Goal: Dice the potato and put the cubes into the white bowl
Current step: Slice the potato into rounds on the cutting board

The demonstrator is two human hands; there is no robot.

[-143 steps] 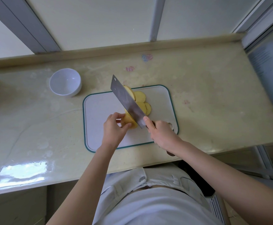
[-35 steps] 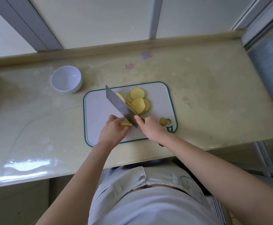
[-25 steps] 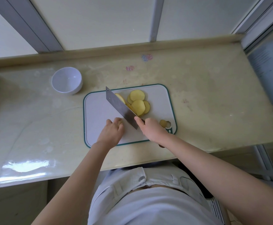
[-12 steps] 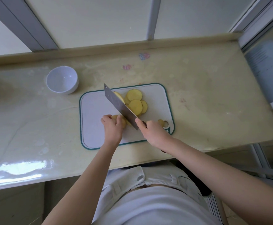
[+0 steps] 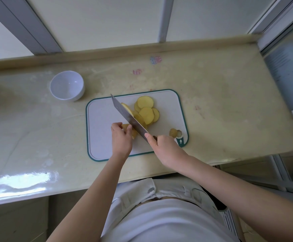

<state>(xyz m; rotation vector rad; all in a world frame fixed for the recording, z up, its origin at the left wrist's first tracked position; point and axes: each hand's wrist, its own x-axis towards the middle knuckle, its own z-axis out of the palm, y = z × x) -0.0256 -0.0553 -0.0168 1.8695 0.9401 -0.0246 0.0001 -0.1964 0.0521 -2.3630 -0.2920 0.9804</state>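
**Hand and arm posture at the cutting position**

Left hand (image 5: 121,138): palm down, fingers curled, fingertips (image 5: 128,128) pressing a potato piece (image 5: 124,126). Right hand (image 5: 165,145): closed around the knife (image 5: 128,117) handle, index finger extended along the blade's spine. Both bare forearms reach from the near edge toward the far side, converging, the right entering from the near right.

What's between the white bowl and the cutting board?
Nothing. In the head view, only bare, shiny cream countertop lies between the round white bowl and the white, green-rimmed cutting board. The yellow potato slices sit farther right, on the board.
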